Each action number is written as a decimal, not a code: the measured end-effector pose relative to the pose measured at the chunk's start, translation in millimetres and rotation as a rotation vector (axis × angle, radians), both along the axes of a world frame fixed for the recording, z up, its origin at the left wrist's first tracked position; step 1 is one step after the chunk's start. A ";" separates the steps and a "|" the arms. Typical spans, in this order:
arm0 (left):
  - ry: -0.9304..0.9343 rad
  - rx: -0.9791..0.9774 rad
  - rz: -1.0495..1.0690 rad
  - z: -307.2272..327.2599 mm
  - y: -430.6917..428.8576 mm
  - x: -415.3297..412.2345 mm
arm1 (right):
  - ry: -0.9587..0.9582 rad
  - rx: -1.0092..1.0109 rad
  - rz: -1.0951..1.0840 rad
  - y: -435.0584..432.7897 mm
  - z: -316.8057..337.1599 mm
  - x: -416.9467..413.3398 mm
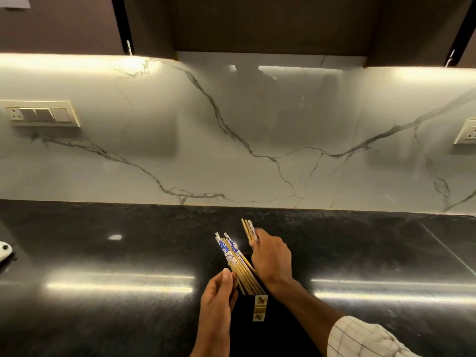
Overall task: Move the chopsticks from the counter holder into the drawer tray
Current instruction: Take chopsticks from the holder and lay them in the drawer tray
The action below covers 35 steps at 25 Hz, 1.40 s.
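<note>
A black square holder (251, 309) with a flowered label stands on the black counter (103, 253) near its front edge. Several wooden chopsticks (233, 256) with blue-and-white patterned tops lean out of it toward the back left. My right hand (271, 258) is closed around a few chopsticks (248, 229), their tops sticking up past my fingers just right of the others. My left hand (219, 297) rests against the holder's left side, thumb touching the leaning chopsticks. No drawer or tray is in view.
A white marble backsplash (231, 150) rises behind the counter. Switch plates sit on it at the left (41, 114) and right (466, 132). A white object (3, 251) lies at the counter's left edge. Dark cabinets hang overhead.
</note>
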<state>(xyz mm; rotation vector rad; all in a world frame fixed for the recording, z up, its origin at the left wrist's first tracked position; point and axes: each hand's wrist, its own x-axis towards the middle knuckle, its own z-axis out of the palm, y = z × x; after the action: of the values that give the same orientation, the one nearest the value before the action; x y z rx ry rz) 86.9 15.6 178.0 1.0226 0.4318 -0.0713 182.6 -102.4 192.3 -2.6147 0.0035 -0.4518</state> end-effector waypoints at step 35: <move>-0.614 0.884 -0.928 49.3 -15.9 -4.4 | 0.242 0.012 0.621 -144.2 149.6 -87.5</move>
<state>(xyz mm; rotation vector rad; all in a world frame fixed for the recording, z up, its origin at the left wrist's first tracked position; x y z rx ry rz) 82.4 -0.2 227.2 1.9655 -0.6727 -0.4066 95.1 -246.6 341.8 -2.4667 -0.6975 0.0832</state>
